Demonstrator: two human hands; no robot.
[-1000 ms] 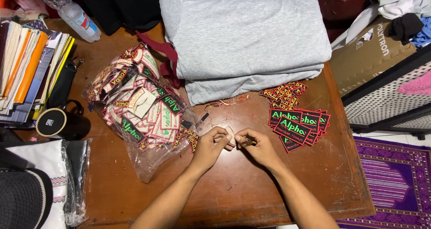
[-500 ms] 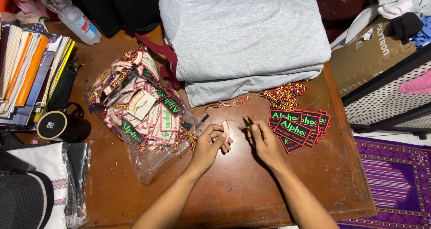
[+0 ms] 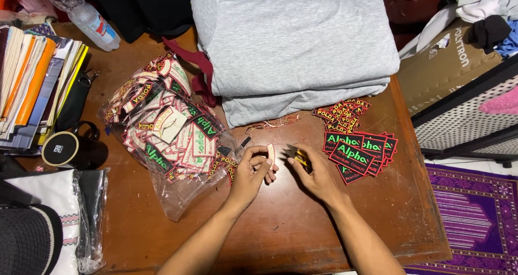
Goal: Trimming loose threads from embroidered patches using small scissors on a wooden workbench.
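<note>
Since a moment ago both hands have drawn apart: the left hand (image 3: 253, 170) now pinches a small pale woven label (image 3: 271, 153) upright between thumb and fingertips, while the right hand (image 3: 315, 172) closes on a small yellow-and-dark embroidered patch (image 3: 298, 155) just beside it. They work over a worn reddish-brown wooden tabletop (image 3: 270, 232) with a scuffed, glossy finish. Left of the hands lies a crinkled clear plastic bag (image 3: 162, 135) stuffed with woven labels in red, green and cream. To the right, a fanned pile of black rectangular patches with red borders and green lettering (image 3: 359, 151) rests on the wood, smaller red-and-yellow patches (image 3: 340, 112) above it. A folded stack of soft grey knit fabric (image 3: 294, 43) fills the far side. A black mug (image 3: 67, 148), stacked books (image 3: 32, 81) and a plastic bottle (image 3: 86, 19) crowd the left edge; a purple patterned rug (image 3: 475, 221) covers the floor at right.
</note>
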